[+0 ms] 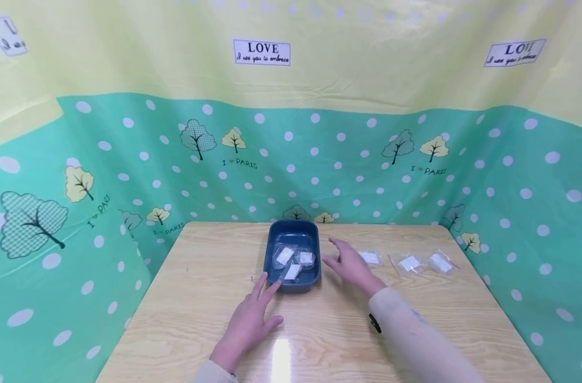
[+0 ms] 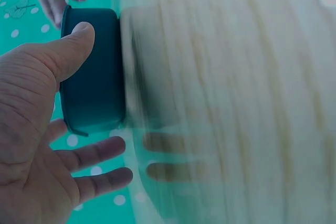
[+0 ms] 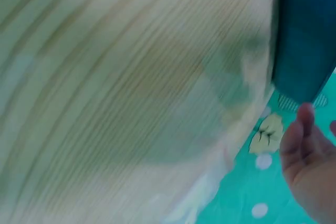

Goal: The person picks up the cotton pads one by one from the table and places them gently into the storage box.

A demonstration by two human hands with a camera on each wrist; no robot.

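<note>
A dark blue rectangular basin (image 1: pixel 292 287) stands on the wooden table and holds several small clear bags with white contents, such as one bag (image 1: pixel 284 256) at its left. My left hand (image 1: pixel 248 322) is at the basin's near left corner, fingers spread and empty; in the left wrist view its thumb overlaps the basin wall (image 2: pixel 97 87). Right of the basin, my right hand (image 1: pixel 350 265) reaches toward its side with loosely bent fingers and nothing held. The right wrist view has the right fingers (image 3: pixel 305 121) close by the basin's end (image 3: pixel 304 35).
Three more bags lie in a row right of the basin: one (image 1: pixel 370 258) beside my right hand, a middle bag (image 1: pixel 410 263) and a far right bag (image 1: pixel 441 261). A green and yellow patterned curtain (image 1: pixel 315 170) encloses the table (image 1: pixel 214 255) at the back and sides.
</note>
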